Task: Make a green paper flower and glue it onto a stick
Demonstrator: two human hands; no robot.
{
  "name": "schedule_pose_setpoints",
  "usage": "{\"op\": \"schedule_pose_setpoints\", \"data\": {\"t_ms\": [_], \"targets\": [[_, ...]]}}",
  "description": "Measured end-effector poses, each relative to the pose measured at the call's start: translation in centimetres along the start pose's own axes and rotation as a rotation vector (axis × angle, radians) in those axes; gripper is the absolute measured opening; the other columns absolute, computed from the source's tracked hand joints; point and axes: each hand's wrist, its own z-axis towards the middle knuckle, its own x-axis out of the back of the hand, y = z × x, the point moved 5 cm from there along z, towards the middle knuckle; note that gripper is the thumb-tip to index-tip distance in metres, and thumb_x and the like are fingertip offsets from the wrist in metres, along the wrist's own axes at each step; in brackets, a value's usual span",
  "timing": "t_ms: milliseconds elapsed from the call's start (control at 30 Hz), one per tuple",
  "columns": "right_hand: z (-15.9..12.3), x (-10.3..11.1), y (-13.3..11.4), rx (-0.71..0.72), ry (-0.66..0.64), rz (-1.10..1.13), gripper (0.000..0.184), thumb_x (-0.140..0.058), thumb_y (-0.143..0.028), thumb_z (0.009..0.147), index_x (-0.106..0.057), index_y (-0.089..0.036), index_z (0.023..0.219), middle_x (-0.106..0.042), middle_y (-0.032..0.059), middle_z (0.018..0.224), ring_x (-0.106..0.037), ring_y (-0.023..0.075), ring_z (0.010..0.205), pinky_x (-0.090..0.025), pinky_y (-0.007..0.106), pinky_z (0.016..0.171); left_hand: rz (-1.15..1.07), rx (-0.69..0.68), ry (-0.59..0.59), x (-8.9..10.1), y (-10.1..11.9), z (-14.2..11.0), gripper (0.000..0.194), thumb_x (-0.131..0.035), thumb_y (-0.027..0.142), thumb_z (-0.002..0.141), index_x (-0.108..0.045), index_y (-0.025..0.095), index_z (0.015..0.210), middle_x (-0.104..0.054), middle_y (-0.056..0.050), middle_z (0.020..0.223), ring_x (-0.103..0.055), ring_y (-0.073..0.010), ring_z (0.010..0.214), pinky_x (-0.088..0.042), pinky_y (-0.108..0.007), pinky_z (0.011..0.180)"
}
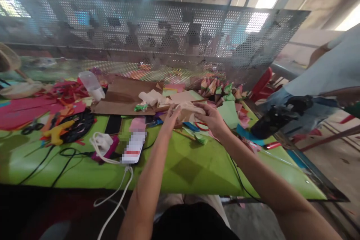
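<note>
Both my hands reach forward over a green table (197, 172). My left hand (169, 119) and my right hand (211, 117) are closed on the two sides of a beige sheet of paper (188, 109), held just above the table among loose coloured paper pieces. A green paper sheet (228, 114) lies right of my right hand. Folded paper cones (219, 88) in pink, green and beige stand behind the hands.
A brown cardboard sheet (123, 97), a clear plastic bottle (91, 84), red paper scraps (42, 108), scissors (32, 126), a yellow glue gun (57, 134), a phone (134, 146) and a white charger with cable (101, 141) lie left. A perforated metal screen (157, 37) backs the table. Another person's sleeve (329, 71) is at right.
</note>
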Motion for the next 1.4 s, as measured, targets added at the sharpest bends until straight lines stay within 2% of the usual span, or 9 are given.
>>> {"op": "schedule_pose_setpoints", "data": {"t_ms": [233, 500, 567, 667, 833, 967, 1167, 1233, 1400], "targets": [[-4.3, -0.1, 0.4, -0.025, -0.036, -0.038, 0.049, -0.082, -0.033, 0.066, -0.073, -0.022, 0.113, -0.077, 0.0056, 0.109, -0.07, 0.0208, 0.096, -0.056, 0.033, 0.083, 0.16, -0.179, -0.091, 0.8, -0.3, -4.1, 0.075, -0.073, 0.022, 0.073, -0.051, 0.021, 0.145, -0.074, -0.01, 0.121, -0.072, -0.026, 0.108, -0.057, -0.042, 0.099], [0.8, 7.4, -4.4, 0.126, 0.366, 0.146, 0.045, -0.054, -0.064, 0.089, -0.07, -0.028, 0.112, -0.076, 0.0028, 0.107, -0.065, 0.0156, 0.079, -0.053, 0.03, 0.065, 1.309, -0.347, 0.051, 3.3, 0.0, -8.1, 0.054, -0.06, 0.027, 0.088, -0.059, 0.021, 0.141, -0.057, -0.021, 0.149, -0.053, -0.0431, 0.138, -0.041, -0.065, 0.113], [1.7, 9.5, -5.5, 0.19, 0.472, 0.202, 0.046, -0.045, -0.061, 0.094, -0.066, -0.027, 0.117, -0.075, 0.004, 0.108, -0.063, 0.0154, 0.075, -0.054, 0.031, 0.066, 1.271, -0.466, 0.042, 1.9, 0.7, -9.1, 0.057, -0.059, 0.032, 0.091, -0.055, 0.021, 0.146, -0.047, -0.019, 0.159, -0.043, -0.0399, 0.148, -0.037, -0.062, 0.118], [2.2, 11.3, -6.4, 0.228, 0.575, 0.278, 0.041, -0.04, -0.053, 0.097, -0.063, -0.026, 0.118, -0.072, 0.0053, 0.105, -0.061, 0.0157, 0.074, -0.055, 0.033, 0.07, 0.958, -0.511, -0.247, -2.6, 0.2, -11.0, 0.056, -0.056, 0.037, 0.095, -0.051, 0.024, 0.149, -0.049, -0.011, 0.16, -0.043, -0.0282, 0.15, -0.036, -0.048, 0.123], [2.5, 13.0, -6.4, 0.271, 0.637, 0.297, 0.035, -0.039, -0.048, 0.097, -0.063, -0.026, 0.111, -0.07, 0.0063, 0.105, -0.058, 0.0151, 0.071, -0.055, 0.036, 0.072, 0.428, -0.126, -0.622, -10.4, -3.8, -14.0, 0.039, -0.06, 0.035, 0.094, -0.066, 0.02, 0.129, -0.077, -0.01, 0.12, -0.07, -0.0226, 0.114, -0.052, -0.037, 0.101], [2.7, 14.6, -6.3, 0.31, 0.588, 0.127, 0.035, -0.041, -0.047, 0.097, -0.064, -0.024, 0.112, -0.07, 0.0076, 0.112, -0.06, 0.0154, 0.075, -0.054, 0.037, 0.072, 0.381, -0.067, -0.53, -12.1, -5.4, -14.0, 0.011, -0.068, 0.028, 0.087, -0.074, 0.019, 0.092, -0.078, -0.003, 0.092, -0.07, -0.0173, 0.087, -0.05, -0.031, 0.086], [1.5, 16.1, -9.6, 0.297, 0.561, -0.056, 0.026, -0.048, -0.04, 0.098, -0.066, -0.024, 0.108, -0.073, 0.006, 0.111, -0.062, 0.0142, 0.078, -0.052, 0.034, 0.073, 0.56, -0.267, -0.406, -12.0, -5.4, -14.0, 0.014, -0.059, 0.021, 0.093, -0.072, 0.02, 0.094, -0.076, -0.004, 0.092, -0.068, -0.0179, 0.088, -0.05, -0.03, 0.08], [0.9, 16.4, -12.3, 0.293, 0.631, 0.052, 0.028, -0.04, -0.037, 0.102, -0.066, -0.025, 0.105, -0.074, 0.0038, 0.111, -0.057, 0.01, 0.069, -0.05, 0.03, 0.071, 0.811, -0.396, -0.558, -13.4, -6.5, -16.1, 0.016, -0.059, 0.016, 0.091, -0.075, 0.02, 0.09, -0.076, -0.006, 0.09, -0.068, -0.0199, 0.088, -0.05, -0.032, 0.083], [-0.6, 13.9, -18.7, 0.357, 0.506, 0.368, 0.053, -0.019, -0.038, 0.106, -0.068, -0.029, 0.088, -0.069, -0.0078, 0.086, -0.049, 0.0032, 0.052, -0.043, 0.022, 0.059, 1.176, -0.787, -1.402, -16.5, -11.1, -25.1, 0.017, -0.068, 0.031, 0.092, -0.076, 0.019, 0.083, -0.073, -0.008, 0.086, -0.069, -0.0241, 0.087, -0.049, -0.033, 0.069]]}}
